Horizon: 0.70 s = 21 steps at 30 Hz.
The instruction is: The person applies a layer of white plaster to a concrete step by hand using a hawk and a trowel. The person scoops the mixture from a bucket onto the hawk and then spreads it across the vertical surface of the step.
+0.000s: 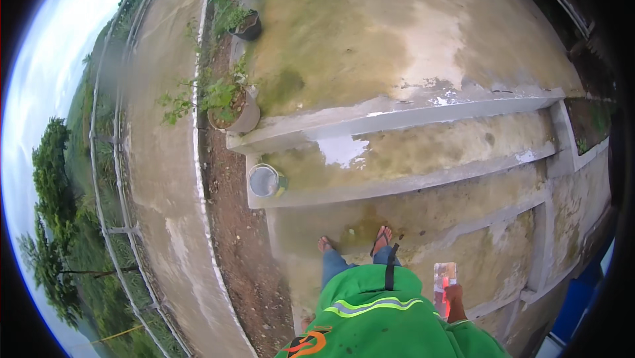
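My right hand (454, 294) is closed around the red handle of a wide paintbrush (445, 273), held low beside my green jacket. The brush's broad end is pale and stained. At the jacket's left edge a small bit of my left hand (307, 321) shows; its fingers are mostly hidden. Ahead and to the left, a bucket (264, 180) with pale grey-white contents stands at the left end of a concrete step (423, 146), out of reach of both hands. White patches mark the step and the ledge (397, 114) above it. My sandalled feet stand on the lower concrete.
Potted plants (239, 108) line the left side, by a strip of bare soil (245, 252) with a white-edged kerb. Farther left run a concrete path (159, 159) and a railing (109, 192). Raised concrete edging (539, 239) crosses the ground at right. Something blue (574, 308) stands lower right.
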Each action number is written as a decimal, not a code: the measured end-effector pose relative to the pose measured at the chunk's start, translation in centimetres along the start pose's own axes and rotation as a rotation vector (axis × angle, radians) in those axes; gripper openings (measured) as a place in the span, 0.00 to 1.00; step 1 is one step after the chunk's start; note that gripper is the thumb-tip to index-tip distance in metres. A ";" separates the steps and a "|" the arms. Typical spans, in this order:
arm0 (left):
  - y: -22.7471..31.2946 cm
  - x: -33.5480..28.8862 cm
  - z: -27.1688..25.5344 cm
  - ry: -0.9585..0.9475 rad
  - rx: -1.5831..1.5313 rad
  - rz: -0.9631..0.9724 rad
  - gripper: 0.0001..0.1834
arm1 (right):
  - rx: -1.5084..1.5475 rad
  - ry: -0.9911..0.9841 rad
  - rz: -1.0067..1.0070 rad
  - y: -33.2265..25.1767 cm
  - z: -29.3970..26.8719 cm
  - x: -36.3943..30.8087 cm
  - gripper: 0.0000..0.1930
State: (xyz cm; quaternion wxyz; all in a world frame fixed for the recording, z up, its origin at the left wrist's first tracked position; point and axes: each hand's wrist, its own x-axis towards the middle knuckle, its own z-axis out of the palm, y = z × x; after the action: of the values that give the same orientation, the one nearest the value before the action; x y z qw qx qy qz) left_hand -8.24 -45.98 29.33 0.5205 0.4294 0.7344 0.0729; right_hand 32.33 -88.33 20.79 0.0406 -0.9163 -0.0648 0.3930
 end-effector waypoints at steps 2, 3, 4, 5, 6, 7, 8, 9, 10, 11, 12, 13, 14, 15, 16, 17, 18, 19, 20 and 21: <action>1.9 2.8 0.7 0.028 -0.120 0.073 0.07 | -0.130 0.016 -0.022 -0.6 -1.3 4.4 0.16; 3.0 4.4 0.4 0.049 -0.186 0.124 0.07 | 0.265 0.066 0.229 -2.4 -2.5 6.4 0.17; 3.5 5.8 -1.2 0.095 -0.226 0.163 0.07 | 0.319 0.135 0.145 -5.9 -3.6 6.7 0.15; 3.9 7.5 -2.5 0.121 -0.280 0.216 0.08 | 0.365 0.222 0.059 -8.8 -5.2 7.5 0.14; 4.5 9.4 -3.8 0.141 -0.332 0.275 0.09 | 0.293 0.357 -0.074 -12.2 -6.5 8.1 0.16; 4.9 11.6 -4.9 0.178 -0.204 0.337 0.09 | 0.219 0.500 -0.210 -14.8 -8.0 8.8 0.17; 4.4 13.2 -6.8 0.222 -0.061 0.378 0.10 | 0.290 0.580 -0.329 -17.1 -8.9 9.3 0.19; 4.3 15.3 -7.8 0.261 -0.016 0.380 0.10 | 0.366 0.657 -0.448 -19.6 -9.6 9.6 0.20; 3.7 16.7 -9.2 0.292 0.041 0.368 0.11 | 0.336 0.622 -0.449 -21.5 -9.4 8.3 0.20; 3.1 17.2 -10.6 0.266 0.062 0.362 0.13 | 0.466 0.504 -0.310 -23.2 -9.5 6.9 0.20; 3.0 18.2 -11.6 0.233 0.070 0.375 0.16 | 0.601 0.408 -0.169 -24.7 -9.6 5.7 0.21; 2.8 18.8 -12.9 0.224 0.060 0.352 0.16 | 0.574 0.410 -0.167 -26.0 -9.0 3.9 0.21; 2.0 18.9 -14.3 0.192 -0.023 0.290 0.16 | 0.576 0.315 -0.083 -26.0 -8.0 1.5 0.21; 1.2 18.9 -15.3 0.160 -0.107 0.229 0.16 | 0.578 0.225 0.004 -25.5 -7.1 -0.8 0.21; 1.0 18.8 -16.0 0.102 -0.177 0.173 0.14 | 0.576 0.202 0.090 -25.1 -5.8 -3.4 0.19; -1.0 19.9 -18.6 0.125 -0.176 0.172 0.14 | 0.594 0.148 0.151 -25.8 -3.7 -5.7 0.18; -4.2 21.4 -21.3 0.141 -0.485 0.150 0.12 | 0.539 0.128 0.165 -25.5 -1.2 -6.7 0.18; -6.1 22.5 -22.6 0.120 -0.798 0.116 0.10 | 0.477 0.135 0.198 -24.1 0.9 -7.7 0.17; -6.5 22.7 -23.2 0.093 -0.802 0.105 0.10 | 0.437 0.114 0.267 -23.2 2.3 -9.4 0.16; -7.1 22.3 -24.1 0.138 -0.628 0.157 0.09 | 0.391 0.089 0.319 -23.7 3.0 -10.5 0.16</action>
State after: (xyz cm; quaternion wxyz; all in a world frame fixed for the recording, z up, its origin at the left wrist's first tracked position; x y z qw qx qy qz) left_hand -34.10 -26.45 20.50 0.5694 0.2972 0.6743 0.3644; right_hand 20.91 -66.46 29.20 0.1573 -0.9060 0.1597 0.3590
